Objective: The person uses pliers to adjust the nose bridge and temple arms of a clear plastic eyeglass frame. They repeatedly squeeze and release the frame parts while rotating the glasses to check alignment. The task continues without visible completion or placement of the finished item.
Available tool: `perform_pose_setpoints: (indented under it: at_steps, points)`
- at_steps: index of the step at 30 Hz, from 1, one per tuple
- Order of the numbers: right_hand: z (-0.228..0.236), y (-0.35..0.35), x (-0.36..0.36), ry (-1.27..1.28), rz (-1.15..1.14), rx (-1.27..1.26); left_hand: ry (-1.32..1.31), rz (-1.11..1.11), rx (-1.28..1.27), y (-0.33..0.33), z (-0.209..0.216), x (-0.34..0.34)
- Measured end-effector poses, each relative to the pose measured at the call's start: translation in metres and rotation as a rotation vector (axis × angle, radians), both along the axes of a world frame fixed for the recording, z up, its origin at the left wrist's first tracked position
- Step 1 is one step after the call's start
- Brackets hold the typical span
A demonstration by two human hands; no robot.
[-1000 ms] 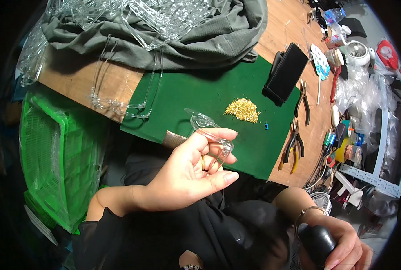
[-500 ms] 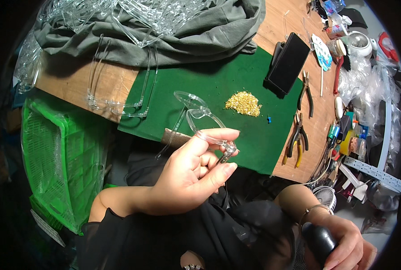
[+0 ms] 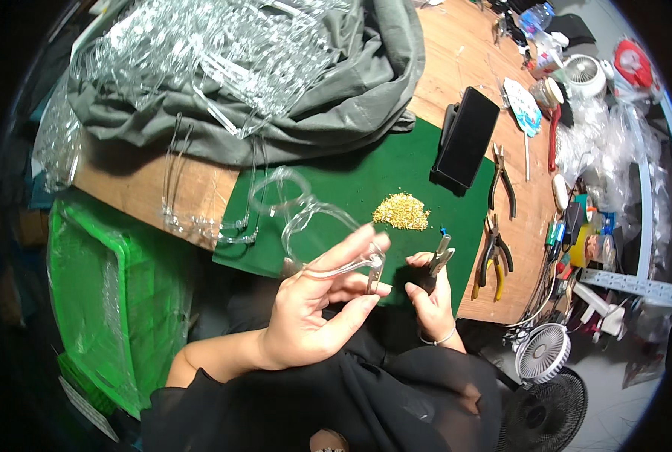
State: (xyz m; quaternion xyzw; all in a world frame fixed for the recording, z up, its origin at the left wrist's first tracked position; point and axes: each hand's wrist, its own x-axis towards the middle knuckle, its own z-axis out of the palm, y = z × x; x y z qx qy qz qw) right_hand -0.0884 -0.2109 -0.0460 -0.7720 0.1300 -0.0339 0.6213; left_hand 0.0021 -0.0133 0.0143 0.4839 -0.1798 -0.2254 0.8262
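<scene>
My left hand holds a clear plastic eyeglass frame, its lens rims pointing up and left, slightly blurred. The frame's hinge corner, with a small metal piece, lies between the thumb and fingers. Just to the right, my right hand is closed round a dark-handled tool with a metal tip pointing up; its exact kind is unclear. Beyond the hands, a pile of tiny gold metal parts lies on the green mat. A small blue piece shows just above the tool's tip.
Another clear eyeglass frame stands at the mat's left edge. Many clear frames heap on grey cloth. A black phone and two pliers lie rightward. A green crate stands left, a white fan lower right.
My right hand has come up from the lower right with the dark-handled tool, beside my left hand. The held eyeglass frame has shifted slightly. The whole view has moved.
</scene>
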Motion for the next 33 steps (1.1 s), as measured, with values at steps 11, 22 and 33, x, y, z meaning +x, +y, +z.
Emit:
perform_pose_setpoints:
  at_steps: [11,22,33]
  points:
    - [0.036,0.011,0.009,0.149,0.002,0.075,-0.16,0.042,-0.106,0.005,-0.012,-0.004]
    - [0.076,0.066,0.017,0.721,0.683,1.337,-0.606,0.244,0.255,0.007,-0.042,-0.004]
    - [0.08,0.079,0.017,0.82,0.536,1.51,-0.535,0.47,0.172,-0.001,-0.052,-0.007]
